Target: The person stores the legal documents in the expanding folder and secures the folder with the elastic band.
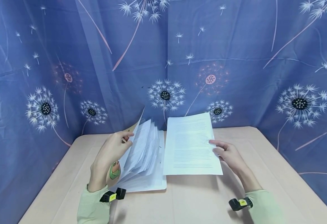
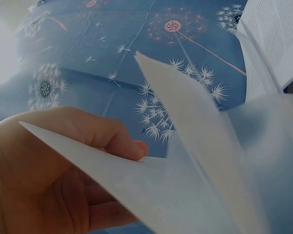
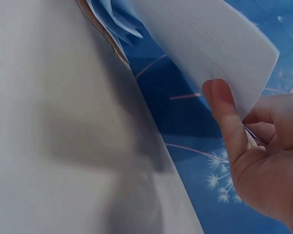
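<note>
On the left of the table lies an open folder (image 1: 152,183) with several clear sleeves and printed pages inside, fanned upward. My left hand (image 1: 113,151) grips its raised cover and front leaves. In the left wrist view the thumb of my left hand (image 2: 73,161) presses on a white leaf (image 2: 151,180), with the other fingers behind it. A printed sheet of paper (image 1: 192,146) is held up right of the folder, its lower edge above the table. My right hand (image 1: 231,157) pinches the right edge of this sheet (image 3: 219,44) between thumb and fingers, as the right wrist view also shows.
The table (image 1: 185,202) has a pale pink cover. A blue curtain (image 1: 163,62) with dandelion prints hangs behind it and along both sides. A cartoon picture (image 1: 114,170) shows on the folder's cover beneath my left wrist.
</note>
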`<state>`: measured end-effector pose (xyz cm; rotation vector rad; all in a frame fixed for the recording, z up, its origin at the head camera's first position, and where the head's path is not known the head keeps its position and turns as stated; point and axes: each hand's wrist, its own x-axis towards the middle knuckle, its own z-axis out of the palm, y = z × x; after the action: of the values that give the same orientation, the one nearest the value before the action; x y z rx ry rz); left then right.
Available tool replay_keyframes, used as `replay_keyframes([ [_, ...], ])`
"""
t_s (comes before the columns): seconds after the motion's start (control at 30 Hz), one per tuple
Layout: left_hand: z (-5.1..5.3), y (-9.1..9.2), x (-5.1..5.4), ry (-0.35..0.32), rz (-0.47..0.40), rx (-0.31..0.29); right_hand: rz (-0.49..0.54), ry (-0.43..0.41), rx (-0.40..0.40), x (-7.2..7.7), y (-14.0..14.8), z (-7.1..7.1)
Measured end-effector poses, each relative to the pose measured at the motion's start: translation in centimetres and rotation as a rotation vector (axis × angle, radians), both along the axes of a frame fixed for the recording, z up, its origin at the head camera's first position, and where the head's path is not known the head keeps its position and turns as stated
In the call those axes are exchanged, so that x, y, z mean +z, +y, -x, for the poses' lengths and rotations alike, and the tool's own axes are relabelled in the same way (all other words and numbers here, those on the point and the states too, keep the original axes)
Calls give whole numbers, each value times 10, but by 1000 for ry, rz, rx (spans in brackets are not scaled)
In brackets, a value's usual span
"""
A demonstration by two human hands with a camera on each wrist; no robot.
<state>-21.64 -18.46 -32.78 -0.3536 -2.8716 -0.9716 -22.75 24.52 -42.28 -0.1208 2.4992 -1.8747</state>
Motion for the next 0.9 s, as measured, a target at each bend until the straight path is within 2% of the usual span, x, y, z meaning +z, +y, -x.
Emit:
replay_keyframes([
  [0.4,0,-1,0,7,3,-1,-8,-61,-15,-1,-11,1],
  [0.9,1,-1,0,15,7,-4,79,-122,-5,-4,-14,2],
])
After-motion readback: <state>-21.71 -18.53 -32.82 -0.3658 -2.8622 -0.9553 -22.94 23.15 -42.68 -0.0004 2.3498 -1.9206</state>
